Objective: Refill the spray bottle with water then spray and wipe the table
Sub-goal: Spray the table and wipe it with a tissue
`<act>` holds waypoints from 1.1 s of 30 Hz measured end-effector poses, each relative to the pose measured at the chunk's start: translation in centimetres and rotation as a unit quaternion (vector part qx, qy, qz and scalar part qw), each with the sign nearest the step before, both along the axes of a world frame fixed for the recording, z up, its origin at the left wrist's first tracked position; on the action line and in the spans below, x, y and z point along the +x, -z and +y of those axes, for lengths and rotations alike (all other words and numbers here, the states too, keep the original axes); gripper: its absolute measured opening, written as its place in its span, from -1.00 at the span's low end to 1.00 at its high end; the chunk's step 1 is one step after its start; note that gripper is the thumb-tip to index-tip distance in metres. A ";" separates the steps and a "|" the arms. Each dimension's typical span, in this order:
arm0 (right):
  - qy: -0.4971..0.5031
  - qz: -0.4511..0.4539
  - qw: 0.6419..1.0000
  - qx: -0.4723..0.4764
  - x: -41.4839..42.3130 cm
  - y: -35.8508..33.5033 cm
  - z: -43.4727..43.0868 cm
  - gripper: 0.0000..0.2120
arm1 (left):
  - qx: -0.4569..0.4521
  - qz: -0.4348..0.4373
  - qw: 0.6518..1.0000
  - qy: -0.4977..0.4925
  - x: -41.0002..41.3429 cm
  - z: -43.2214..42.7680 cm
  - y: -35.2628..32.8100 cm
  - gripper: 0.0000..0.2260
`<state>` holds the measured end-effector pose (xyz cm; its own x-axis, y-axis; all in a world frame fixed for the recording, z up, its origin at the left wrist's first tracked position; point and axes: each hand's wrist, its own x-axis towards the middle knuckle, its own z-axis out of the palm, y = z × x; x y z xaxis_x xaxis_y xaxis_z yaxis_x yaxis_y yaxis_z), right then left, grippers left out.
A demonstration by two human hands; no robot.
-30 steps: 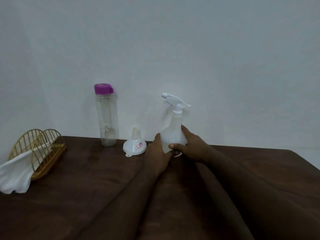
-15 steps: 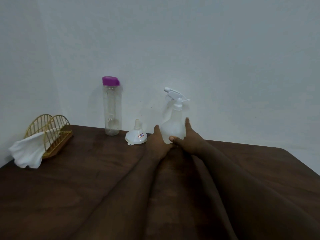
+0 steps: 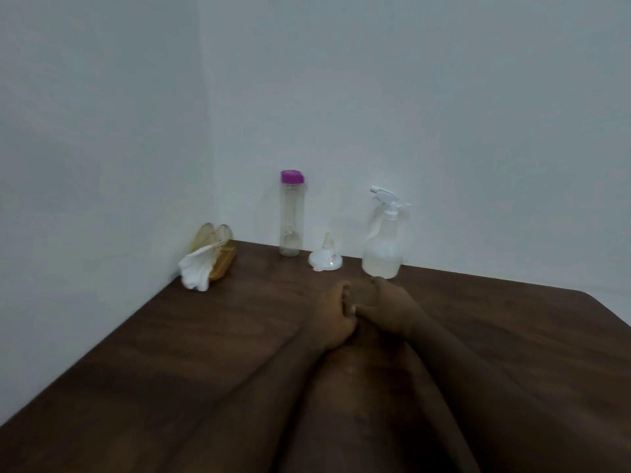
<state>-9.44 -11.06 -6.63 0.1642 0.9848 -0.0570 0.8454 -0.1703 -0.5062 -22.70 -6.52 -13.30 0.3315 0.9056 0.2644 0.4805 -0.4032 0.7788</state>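
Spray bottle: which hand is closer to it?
Right. The right hand lies just in front of the base of the spray bottle; the left hand sits beside the right one, further to the left. Neither holds it.

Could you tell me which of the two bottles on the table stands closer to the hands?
The spray bottle with the white trigger head, just beyond the right hand; the purple-capped bottle stands farther off to the left.

dim, flat light | soft motion blur throughout | wide-angle bowing at edges
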 end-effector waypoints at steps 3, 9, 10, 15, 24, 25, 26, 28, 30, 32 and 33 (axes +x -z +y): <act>-0.041 -0.032 0.997 0.063 -5.8 -0.2 -2.3 -0.65 | 0.056 0.060 0.996 -0.035 -5.1 -2.4 -0.4 -0.57; -0.101 -0.031 0.979 0.176 -15.1 -0.6 -4.3 -0.79 | 0.118 -0.026 0.965 -0.232 -16.7 -4.2 -1.6 -0.95; -0.103 -0.024 0.979 0.177 -16.3 -0.6 -4.4 -0.78 | 0.113 -0.059 0.956 -0.266 -17.9 -4.1 -1.6 -0.94; -0.084 0.043 0.982 0.163 -20.9 -0.2 -1.4 -0.75 | 0.013 -0.144 0.929 -0.342 -22.4 -1.8 -1.5 -0.81; -0.062 0.196 0.976 0.068 -25.5 -0.2 9.3 -0.82 | 0.060 -0.142 0.937 -0.313 -24.5 5.7 -1.5 -0.56; -0.059 0.208 0.974 0.065 -25.8 -0.2 10.2 -0.78 | 0.076 -0.141 0.940 -0.302 -24.5 6.2 -1.6 -0.57; -0.054 0.220 0.972 0.064 -26.2 -0.2 11.0 -0.75 | 0.094 -0.136 0.942 -0.291 -24.4 6.8 -1.6 -0.58; -0.032 0.255 0.965 0.058 -26.9 -0.1 12.2 -0.72 | 0.126 -0.126 0.944 -0.277 -24.3 7.6 -1.6 -0.64; -0.002 0.299 0.953 0.048 -27.4 0.0 12.9 -0.70 | 0.142 -0.117 0.945 -0.270 -24.3 8.0 -1.5 -0.73; 0.017 0.323 0.945 0.035 -27.6 0.1 13.7 -0.74 | 0.137 -0.108 0.948 -0.265 -24.3 8.2 -1.4 -0.76; 0.016 0.323 0.946 0.031 -27.6 0.2 14.1 -0.80 | 0.132 -0.105 0.949 -0.266 -24.4 8.2 -1.3 -0.77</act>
<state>-37.06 2.99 -6.81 0.1456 0.9845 -0.0977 0.3513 -0.1437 -0.9252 -47.10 1.65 -11.95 -0.2383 0.8233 0.5151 0.5160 -0.3420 0.7854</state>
